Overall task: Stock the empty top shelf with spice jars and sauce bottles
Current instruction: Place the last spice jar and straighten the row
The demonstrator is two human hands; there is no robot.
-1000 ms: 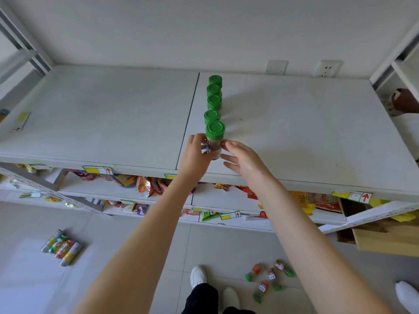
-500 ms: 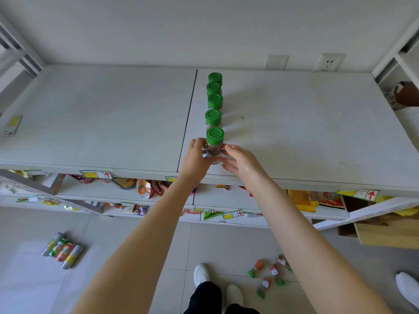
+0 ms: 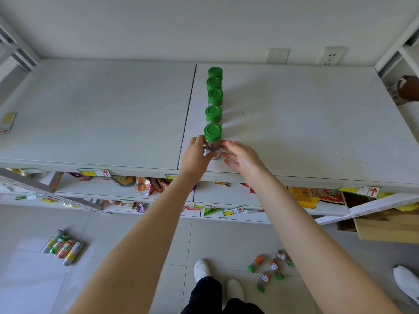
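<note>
**On top shelf (image 3: 294, 123), near front edge: front jar (image 3: 212, 139) btwn left hand (image 3: 196, 155) and right hand (image 3: 242, 156)**

Fig. Head view, looking down. White top shelf carries five green-capped spice jars in single file, front to back, just R of the seam (image 3: 189, 109) btwn the two shelf panels. Four rear jars (image 3: 214, 96) stand upright and close together, w/ no hand on them. Front jar stands upright on the shelf near its front edge. Dark contents show through the glass, and a label sits low on the body.

Left hand wraps the jar's L side: fingers curled round the glass below the cap, thumb across the near face. Right hand lies at the jar's R side w/ fingers nearly straight and slightly spread, gripping nothing. Its index tip appears to touch the glass, though contact is hard to confirm from this angle. Both forearms reach up from the bottom of the frame.

Behind the shelf, two wall plates (image 3: 277, 55) sit on the white wall. Below, lower shelves (image 3: 99, 189) hold assorted snack packets, w/ yellow-and-white price tags (image 3: 95, 172) on the shelf edges. On the tiled floor: a cluster of small jars (image 3: 273, 265) lying on their sides at R, a bundle of tubes or slim packets (image 3: 63, 247) at L, and white shoes (image 3: 201, 269) at ctr.
</note>
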